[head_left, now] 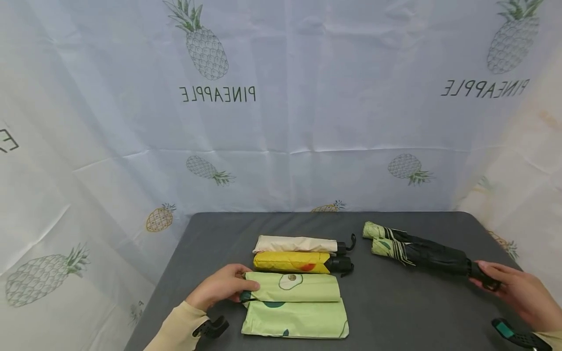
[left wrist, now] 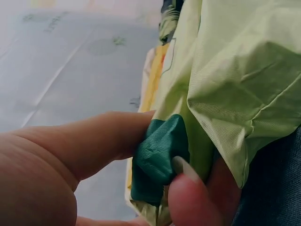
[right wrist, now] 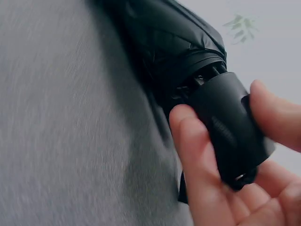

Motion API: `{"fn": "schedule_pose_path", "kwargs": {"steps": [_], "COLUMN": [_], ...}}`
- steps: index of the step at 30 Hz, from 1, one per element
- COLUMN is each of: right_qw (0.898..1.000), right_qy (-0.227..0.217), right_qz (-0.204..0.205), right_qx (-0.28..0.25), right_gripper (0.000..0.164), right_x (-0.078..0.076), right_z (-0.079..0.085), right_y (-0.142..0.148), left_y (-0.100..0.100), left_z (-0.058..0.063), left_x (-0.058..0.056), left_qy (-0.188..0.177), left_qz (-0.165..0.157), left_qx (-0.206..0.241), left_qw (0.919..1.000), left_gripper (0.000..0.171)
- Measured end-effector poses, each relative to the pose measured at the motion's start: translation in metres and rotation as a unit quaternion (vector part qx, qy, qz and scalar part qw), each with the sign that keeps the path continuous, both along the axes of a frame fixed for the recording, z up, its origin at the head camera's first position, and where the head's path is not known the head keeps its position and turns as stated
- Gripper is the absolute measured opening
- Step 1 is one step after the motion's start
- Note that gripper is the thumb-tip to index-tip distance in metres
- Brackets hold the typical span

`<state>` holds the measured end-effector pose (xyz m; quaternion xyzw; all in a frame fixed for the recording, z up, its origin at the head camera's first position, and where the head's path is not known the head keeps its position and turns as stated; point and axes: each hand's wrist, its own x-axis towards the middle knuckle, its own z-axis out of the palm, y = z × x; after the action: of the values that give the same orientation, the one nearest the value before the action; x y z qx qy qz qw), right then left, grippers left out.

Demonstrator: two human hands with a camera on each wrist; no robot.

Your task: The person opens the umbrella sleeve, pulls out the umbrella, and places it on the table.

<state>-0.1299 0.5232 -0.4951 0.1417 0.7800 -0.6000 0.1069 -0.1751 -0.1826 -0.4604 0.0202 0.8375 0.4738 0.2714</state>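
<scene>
My left hand point(head_left: 226, 287) pinches the left end of a light green avocado-print fabric sleeve point(head_left: 303, 288). Thumb and fingers grip its dark green corner point(left wrist: 160, 155) in the left wrist view. A second light green sleeve point(head_left: 298, 321) lies flat on the near side, its upper edge overlapped by the first. Over at the right, my right hand point(head_left: 513, 287) grips the black handle point(right wrist: 230, 122) of a folded umbrella point(head_left: 432, 257), black with a green avocado-print end. Another umbrella's green end point(head_left: 373, 229) shows just behind it, its black body partly hidden.
Beyond the sleeves lie a yellow folded umbrella point(head_left: 285, 262) with a black handle and a cream folded umbrella point(head_left: 294, 243). All rest on a dark grey table point(head_left: 395, 312). A pineapple-print curtain point(head_left: 329, 122) hangs behind the table and along both sides.
</scene>
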Motion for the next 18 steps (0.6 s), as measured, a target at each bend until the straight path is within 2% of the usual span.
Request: {"fn": "schedule_pose_path", "kwargs": {"steps": [2, 5, 8, 12, 15, 18], "right_qw": [0.997, 0.987, 0.981, 0.98, 0.977, 0.972], "right_qy": [-0.026, -0.054, -0.07, -0.091, -0.098, -0.098], "right_qz": [-0.01, -0.037, -0.052, -0.066, -0.085, -0.104], "right_qx": [0.068, 0.145, 0.173, 0.164, 0.167, 0.189], "right_gripper": [0.072, 0.094, 0.1, 0.105, 0.102, 0.096], "right_x": [0.0, -0.001, -0.001, 0.001, 0.003, 0.006], "right_z": [-0.003, -0.01, -0.019, -0.024, -0.02, -0.007], "right_y": [0.0, 0.002, 0.006, 0.006, -0.004, -0.021], "left_y": [0.003, 0.006, 0.009, 0.01, 0.007, 0.002], "left_z": [-0.001, -0.002, -0.003, -0.002, 0.0, 0.004], "left_x": [-0.001, -0.002, -0.003, -0.005, -0.007, -0.01], "left_qy": [0.002, 0.004, 0.008, 0.018, 0.032, 0.042], "left_qz": [-0.001, -0.001, 0.001, 0.011, 0.022, 0.024], "left_qx": [-0.005, -0.004, -0.01, -0.028, -0.033, -0.032], "left_qw": [1.0, 1.0, 0.9999, 0.9994, 0.9987, 0.9983], "left_gripper": [0.075, 0.075, 0.074, 0.07, 0.065, 0.063]}}
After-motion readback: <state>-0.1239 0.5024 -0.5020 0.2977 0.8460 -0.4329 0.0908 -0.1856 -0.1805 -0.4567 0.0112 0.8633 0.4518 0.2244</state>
